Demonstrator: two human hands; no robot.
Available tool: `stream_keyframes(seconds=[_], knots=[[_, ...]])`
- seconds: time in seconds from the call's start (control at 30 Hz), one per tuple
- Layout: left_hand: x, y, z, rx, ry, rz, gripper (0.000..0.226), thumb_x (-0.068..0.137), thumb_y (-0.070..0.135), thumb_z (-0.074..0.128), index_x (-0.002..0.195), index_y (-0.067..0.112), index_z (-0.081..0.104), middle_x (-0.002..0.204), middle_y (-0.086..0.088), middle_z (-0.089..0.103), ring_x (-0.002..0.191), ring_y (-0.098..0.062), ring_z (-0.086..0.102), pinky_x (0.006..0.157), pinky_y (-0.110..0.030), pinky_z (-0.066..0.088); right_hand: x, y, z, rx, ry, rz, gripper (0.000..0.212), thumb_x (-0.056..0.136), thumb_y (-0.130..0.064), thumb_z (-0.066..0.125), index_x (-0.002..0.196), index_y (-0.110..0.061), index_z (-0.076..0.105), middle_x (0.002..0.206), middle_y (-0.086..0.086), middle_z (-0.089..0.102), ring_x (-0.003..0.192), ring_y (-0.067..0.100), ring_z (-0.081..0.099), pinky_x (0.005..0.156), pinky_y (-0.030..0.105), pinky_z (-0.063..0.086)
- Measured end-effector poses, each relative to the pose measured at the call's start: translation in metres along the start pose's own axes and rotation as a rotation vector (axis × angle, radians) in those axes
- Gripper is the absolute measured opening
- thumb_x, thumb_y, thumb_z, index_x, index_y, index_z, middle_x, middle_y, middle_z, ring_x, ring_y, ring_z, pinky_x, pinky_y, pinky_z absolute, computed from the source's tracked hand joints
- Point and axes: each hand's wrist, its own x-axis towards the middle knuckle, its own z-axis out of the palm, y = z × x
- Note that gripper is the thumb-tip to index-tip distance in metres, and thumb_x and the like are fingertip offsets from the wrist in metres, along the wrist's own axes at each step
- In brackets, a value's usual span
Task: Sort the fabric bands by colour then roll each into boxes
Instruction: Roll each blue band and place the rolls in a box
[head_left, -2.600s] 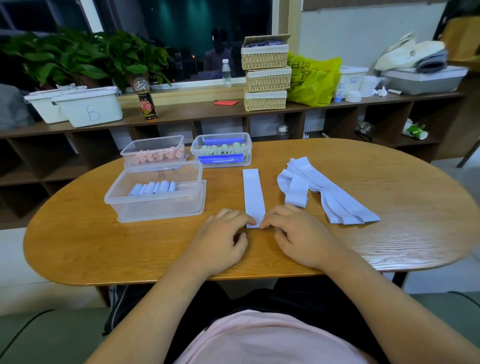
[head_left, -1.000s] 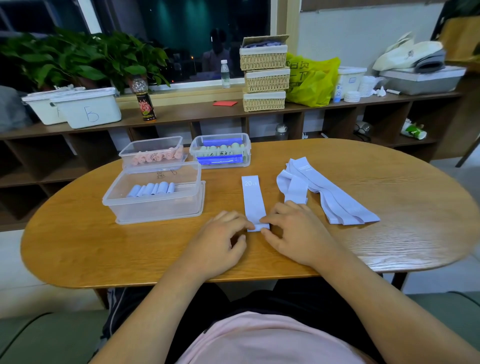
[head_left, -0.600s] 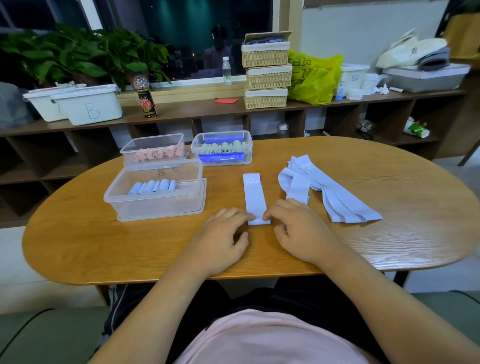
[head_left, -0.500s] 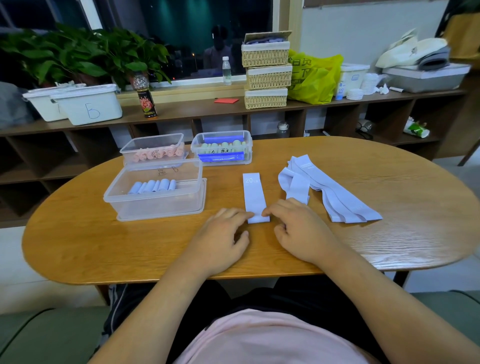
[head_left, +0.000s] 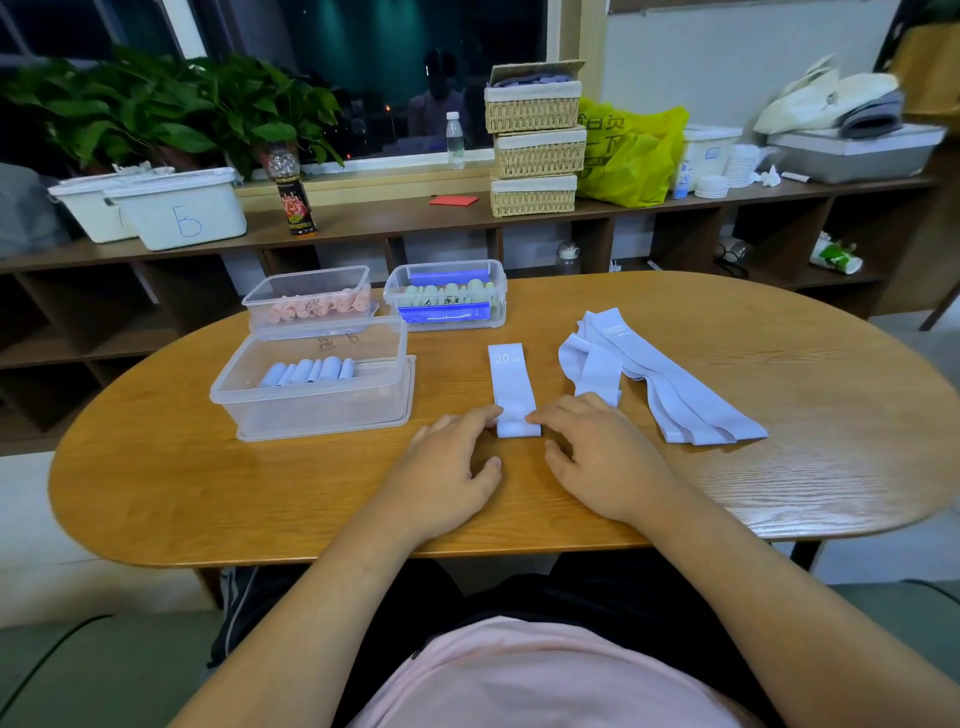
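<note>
The lilac band (head_left: 511, 384) marked 20 LB lies flat on the table (head_left: 208, 493), just right of the near clear box (head_left: 311, 384). It shows a shorter flat stretch than a couple of seconds ago, and its near end is now a small tucked roll that has crept away from the person. I judge the rolling to be under way but early, with most of the strip still to wind. The left hand (head_left: 447, 467) and right hand (head_left: 602, 457) sit at either side of that roll, fingers nearly straight, fingertips pressing its two ends; both thumbs rest clear of it, so neither hand clasps anything. That box already holds a row of blue rolls, and right of the band a pile of loose bands (head_left: 670, 384) awaits rolling.
</note>
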Motion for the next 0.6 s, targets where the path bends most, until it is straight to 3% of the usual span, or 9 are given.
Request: stream_keyframes(seconds=[0.17, 0.43, 0.6], knots=[[0.001, -0.001, 0.001, -0.002, -0.008, -0.016, 0.058, 0.102, 0.05, 0.054, 0.156, 0.049, 0.033, 0.153, 0.017, 0.049, 0.14, -0.012, 0.042, 0.116, -0.04, 0.041, 0.004, 0.0, 0.001, -0.027, -0.03, 0.018, 0.044, 0.104, -0.036, 0.049, 0.148, -0.035, 0.056, 0.141, -0.018, 0.056, 0.127, 0.009, 0.046, 0.105, 0.034, 0.043], [0.003, -0.002, 0.005, 0.065, 0.045, 0.055, 0.049, 0.105, 0.047, 0.05, 0.153, 0.039, 0.044, 0.148, 0.02, 0.05, 0.136, -0.003, 0.04, 0.117, -0.036, 0.038, 0.004, 0.0, 0.002, -0.036, -0.027, 0.021, 0.042, 0.106, -0.04, 0.048, 0.147, -0.035, 0.056, 0.141, -0.019, 0.056, 0.128, 0.008, 0.044, 0.105, 0.035, 0.041], [0.012, -0.005, 0.008, 0.099, 0.03, 0.034, 0.053, 0.105, 0.048, 0.046, 0.158, 0.039, 0.042, 0.155, 0.017, 0.047, 0.142, -0.007, 0.037, 0.12, -0.038, 0.034, 0.006, -0.001, 0.001, -0.061, -0.049, 0.03, 0.051, 0.107, -0.043, 0.046, 0.157, -0.036, 0.044, 0.152, -0.017, 0.048, 0.138, 0.011, 0.04, 0.112, 0.038, 0.038]])
